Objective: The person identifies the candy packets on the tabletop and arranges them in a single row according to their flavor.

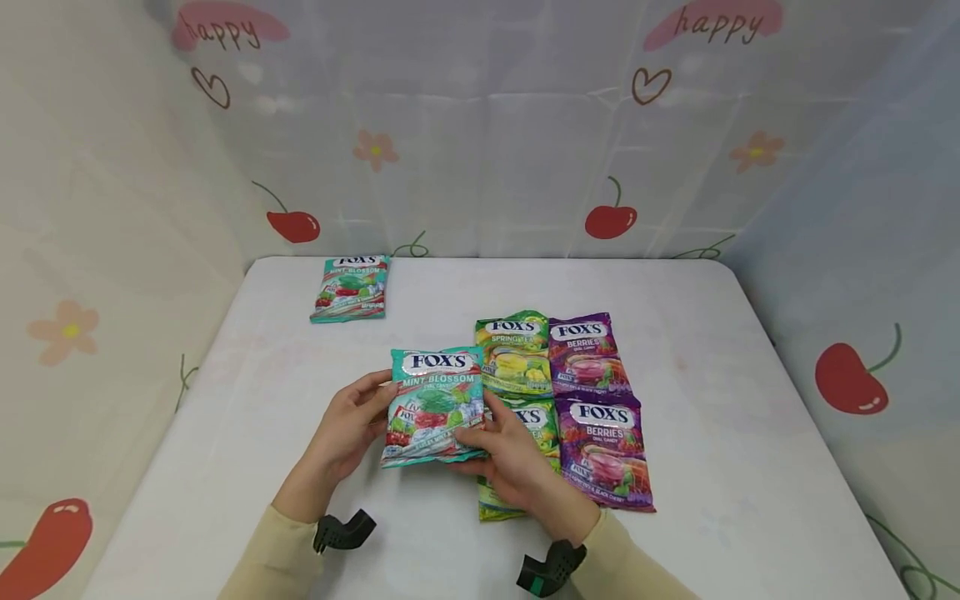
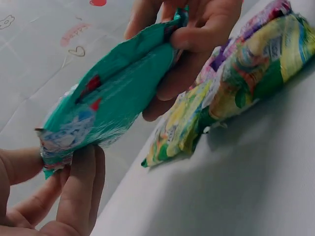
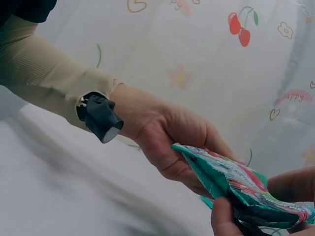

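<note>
A teal bag of mint blossom candy (image 1: 435, 408) is held up off the table between both hands, its printed front facing up. My left hand (image 1: 348, 429) grips its left edge, thumb on the front. On the opposite side my right hand (image 1: 513, 462) pinches the lower right edge, thumb over the front and fingers beneath. The bag's plain teal back (image 2: 123, 83) shows in the left wrist view. In the right wrist view its bottom seam (image 3: 211, 177) faces the camera. Behind the right hand lies a green candy bag (image 1: 536, 421), partly covered.
Another green bag (image 1: 513, 358) lies beyond it, beside two purple berries bags (image 1: 588, 354), (image 1: 606, 450), all arranged in two columns. A second teal mint bag (image 1: 351, 289) lies at the table's back left. Printed curtains (image 1: 480, 167) stand round the white table (image 1: 712, 417).
</note>
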{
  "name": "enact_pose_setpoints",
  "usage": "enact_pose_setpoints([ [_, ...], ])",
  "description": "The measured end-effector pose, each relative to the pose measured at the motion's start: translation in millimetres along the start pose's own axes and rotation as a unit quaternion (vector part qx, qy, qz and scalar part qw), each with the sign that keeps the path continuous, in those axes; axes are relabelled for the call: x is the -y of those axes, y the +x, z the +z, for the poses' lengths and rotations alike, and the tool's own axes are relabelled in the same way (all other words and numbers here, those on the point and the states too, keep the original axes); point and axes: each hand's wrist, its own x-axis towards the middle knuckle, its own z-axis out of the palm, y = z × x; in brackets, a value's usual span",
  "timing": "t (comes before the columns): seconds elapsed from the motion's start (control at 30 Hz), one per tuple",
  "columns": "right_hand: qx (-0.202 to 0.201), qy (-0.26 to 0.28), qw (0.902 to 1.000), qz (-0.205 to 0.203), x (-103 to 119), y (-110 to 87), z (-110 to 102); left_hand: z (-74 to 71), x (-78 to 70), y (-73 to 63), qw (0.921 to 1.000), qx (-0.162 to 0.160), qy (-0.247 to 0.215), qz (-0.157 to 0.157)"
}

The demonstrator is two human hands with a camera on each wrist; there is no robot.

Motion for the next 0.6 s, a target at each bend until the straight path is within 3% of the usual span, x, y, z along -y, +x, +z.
enact_pose_setpoints([
  [0.2, -0.027, -0.01, 0.9995, -0.015, 15, 8.4, -1, 1.7, -2.1, 9.7, 0.9968, 0.062, -0.05, -0.007],
  [0.6, -0.025, -0.028, 0.9979, -0.052, 35, 35.7, -4, 0.8, -25.8, 37.2, 0.9891, 0.097, -0.111, -0.003],
])
